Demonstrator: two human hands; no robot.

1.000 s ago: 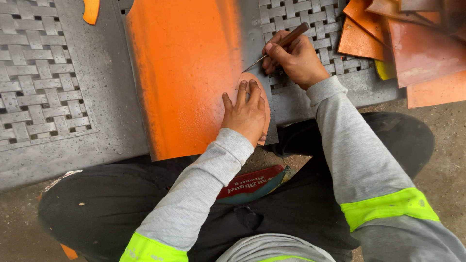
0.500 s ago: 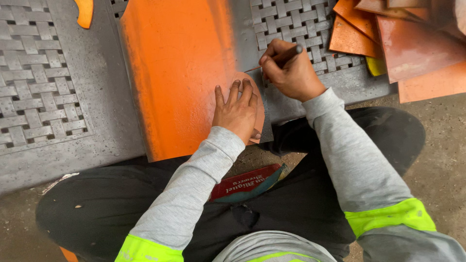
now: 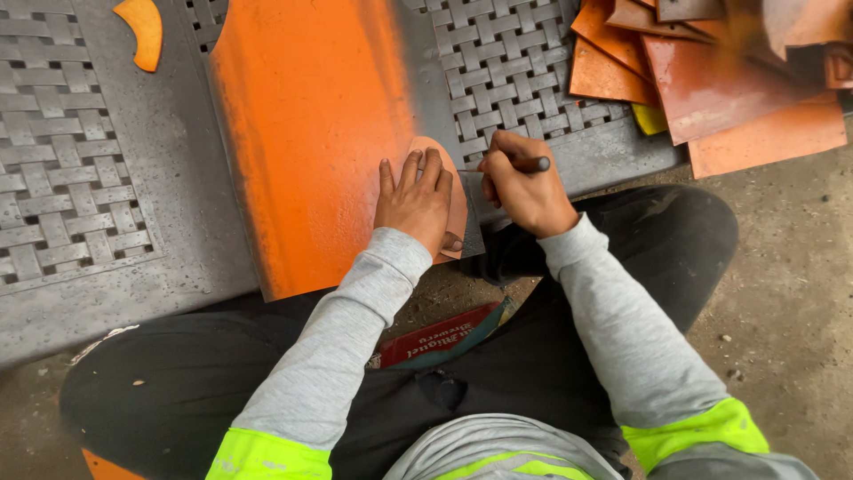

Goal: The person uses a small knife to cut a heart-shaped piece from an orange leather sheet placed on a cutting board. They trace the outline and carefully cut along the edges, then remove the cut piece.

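On the grey woven metal panel (image 3: 89, 178), my left hand (image 3: 413, 200) lies flat, fingers spread, on the orange sheet (image 3: 311, 133); my right hand (image 3: 524, 187) grips a scribing tool (image 3: 520, 165).

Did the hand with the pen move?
Yes. The right hand with the pen slid down the woven grate toward the left hand.

Lighting even, soft and diffuse; no glare, only faint shadows beneath the arms. Centre sharp. Orange sheets (image 3: 737, 80) at upper right slightly blurred. Mild wide-angle distortion at edges.
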